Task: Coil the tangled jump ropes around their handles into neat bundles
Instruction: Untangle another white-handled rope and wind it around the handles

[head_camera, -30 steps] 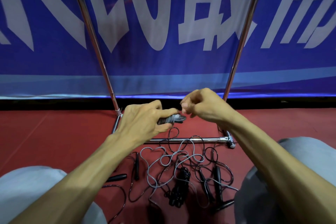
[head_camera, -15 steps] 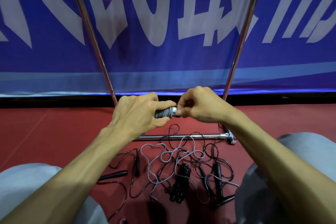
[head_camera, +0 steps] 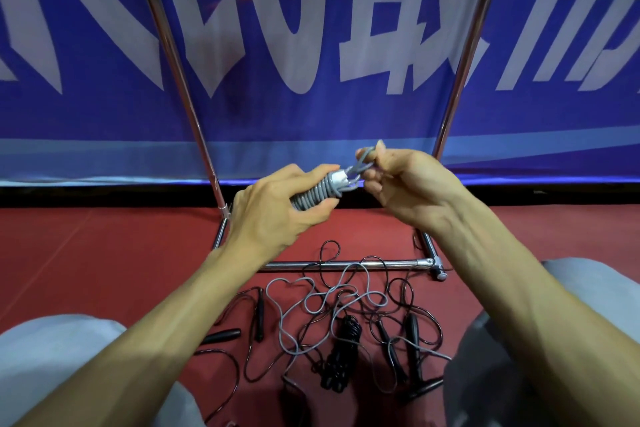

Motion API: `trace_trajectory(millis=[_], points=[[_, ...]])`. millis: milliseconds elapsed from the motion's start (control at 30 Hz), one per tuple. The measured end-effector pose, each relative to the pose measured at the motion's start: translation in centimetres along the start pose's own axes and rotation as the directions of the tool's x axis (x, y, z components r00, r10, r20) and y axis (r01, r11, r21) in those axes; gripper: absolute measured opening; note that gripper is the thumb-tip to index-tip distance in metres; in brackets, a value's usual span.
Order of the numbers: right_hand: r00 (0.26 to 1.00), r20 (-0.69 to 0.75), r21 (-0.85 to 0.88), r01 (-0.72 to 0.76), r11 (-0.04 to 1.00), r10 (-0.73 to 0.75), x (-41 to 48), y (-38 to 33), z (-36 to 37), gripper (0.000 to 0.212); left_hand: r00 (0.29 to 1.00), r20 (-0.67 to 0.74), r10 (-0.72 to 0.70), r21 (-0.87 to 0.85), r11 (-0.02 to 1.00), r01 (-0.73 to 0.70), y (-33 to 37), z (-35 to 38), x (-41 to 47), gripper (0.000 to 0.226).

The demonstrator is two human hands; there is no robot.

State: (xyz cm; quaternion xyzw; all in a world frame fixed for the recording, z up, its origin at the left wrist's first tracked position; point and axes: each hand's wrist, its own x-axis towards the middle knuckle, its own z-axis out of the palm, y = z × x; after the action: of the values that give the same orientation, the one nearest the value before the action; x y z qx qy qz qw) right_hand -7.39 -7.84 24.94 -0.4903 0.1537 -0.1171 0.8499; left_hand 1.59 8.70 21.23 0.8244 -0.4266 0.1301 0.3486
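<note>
Above the red floor [head_camera: 104,253], left hand [head_camera: 273,215] half hides the grey bundle [head_camera: 317,192].

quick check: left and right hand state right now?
left hand: closed, gripping the grey coiled bundle.
right hand: closed, pinching the grey rope loop at the bundle's tip.

left grip [head_camera: 273,215] curled round coiled handle [head_camera: 313,196] | right grip [head_camera: 405,184] pinching rope loop [head_camera: 363,160] | 2 forearms extended forward

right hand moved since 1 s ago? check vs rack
Yes. The right hand has risen slightly, farther above the rack's floor bar, pinching the grey rope.
</note>
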Motion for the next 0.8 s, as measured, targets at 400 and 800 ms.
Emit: trace_trajectory(millis=[400, 800], points=[[0.909, 0.08, -0.423, 0.402, 0.812, -0.409, 0.4, -1.8, 2.2, 0.03, 0.953, 0.287, -0.097, -0.618, 0.741, 0.262, 1.4, -0.9, 1.7, 0.024], [0.731, 0.17, -0.342, 0.673, 0.656, -0.661, -2.0, -14.6, 10.7, 0.015, 0.943, -0.312, -0.117, -0.611, 0.785, -0.105, 9.6, -11.2, 11.2, 0.015]])
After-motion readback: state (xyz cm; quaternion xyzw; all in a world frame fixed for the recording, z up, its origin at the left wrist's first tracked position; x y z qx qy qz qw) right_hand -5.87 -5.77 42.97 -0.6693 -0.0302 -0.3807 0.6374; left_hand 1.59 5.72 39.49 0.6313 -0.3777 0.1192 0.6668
